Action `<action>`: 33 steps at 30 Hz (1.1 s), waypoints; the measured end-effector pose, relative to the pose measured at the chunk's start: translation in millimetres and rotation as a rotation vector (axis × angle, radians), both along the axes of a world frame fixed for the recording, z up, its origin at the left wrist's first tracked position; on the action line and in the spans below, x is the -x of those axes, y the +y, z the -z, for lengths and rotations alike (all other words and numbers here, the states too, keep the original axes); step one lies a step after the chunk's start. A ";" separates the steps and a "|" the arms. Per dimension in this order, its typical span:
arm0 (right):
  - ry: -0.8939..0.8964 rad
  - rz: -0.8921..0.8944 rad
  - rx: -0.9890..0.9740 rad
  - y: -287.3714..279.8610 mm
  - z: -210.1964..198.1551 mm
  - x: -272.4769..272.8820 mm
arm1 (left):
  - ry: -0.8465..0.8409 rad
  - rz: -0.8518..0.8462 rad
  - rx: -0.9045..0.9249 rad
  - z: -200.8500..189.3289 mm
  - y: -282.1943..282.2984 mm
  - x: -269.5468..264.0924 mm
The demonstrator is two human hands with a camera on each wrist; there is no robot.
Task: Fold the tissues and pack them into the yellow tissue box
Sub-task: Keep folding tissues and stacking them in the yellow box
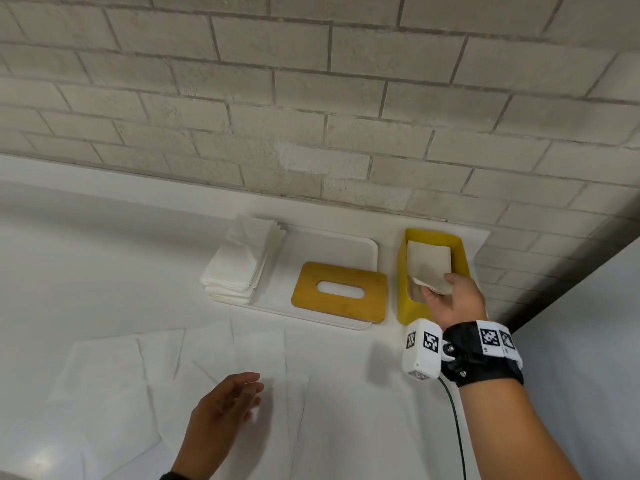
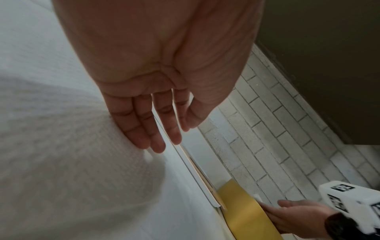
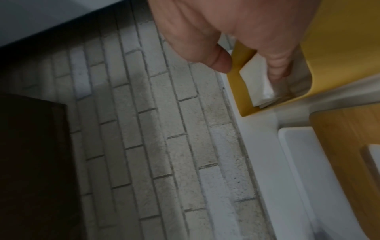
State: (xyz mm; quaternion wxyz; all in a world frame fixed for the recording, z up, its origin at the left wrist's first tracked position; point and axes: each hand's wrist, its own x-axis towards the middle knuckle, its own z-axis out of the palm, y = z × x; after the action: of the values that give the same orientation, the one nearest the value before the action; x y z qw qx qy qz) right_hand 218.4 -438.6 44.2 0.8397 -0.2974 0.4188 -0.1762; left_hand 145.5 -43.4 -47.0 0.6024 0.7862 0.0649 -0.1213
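Observation:
The yellow tissue box [image 1: 408,306] stands open-topped at the back right, against the brick wall. My right hand [image 1: 437,287] pinches a folded white tissue [image 1: 429,261], thumb on top, and holds it down in the box's near end. In the right wrist view the right hand [image 3: 252,69] has its fingers inside the yellow box [image 3: 339,40] on the folded tissue [image 3: 255,78]. My left hand [image 1: 249,389] is open, its straight fingers over several unfolded tissues [image 1: 214,355] spread flat on the table. In the left wrist view the left hand [image 2: 156,129] hovers just above a tissue [image 2: 61,146].
A white tray [image 1: 346,244] left of the box carries a stack of tissues [image 1: 239,261] and the wooden lid [image 1: 339,292] with an oval slot. The brick wall [image 1: 311,116] runs close behind. A cable hangs from my right wrist camera [image 1: 422,348].

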 end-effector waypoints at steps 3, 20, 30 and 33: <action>-0.022 -0.001 -0.022 9.2 -13.8 36.1 | -0.016 0.009 -0.016 -2.4 1.9 1.1; 0.392 -1.059 0.855 165.5 50.4 106.9 | -0.136 0.031 -0.072 -15.3 35.3 24.8; 0.617 -1.213 1.322 252.1 78.4 52.9 | -0.106 -0.074 -0.106 -25.3 101.3 29.4; 0.717 -1.161 1.386 263.7 77.0 36.1 | -0.099 -0.074 -0.084 -27.6 112.7 26.8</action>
State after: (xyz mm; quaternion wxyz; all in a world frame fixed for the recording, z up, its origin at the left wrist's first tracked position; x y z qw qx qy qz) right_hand 182.3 -174.9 -32.8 0.2572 -0.9222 0.2410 0.1590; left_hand 118.7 69.4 -19.4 0.5756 0.8128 0.0690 -0.0569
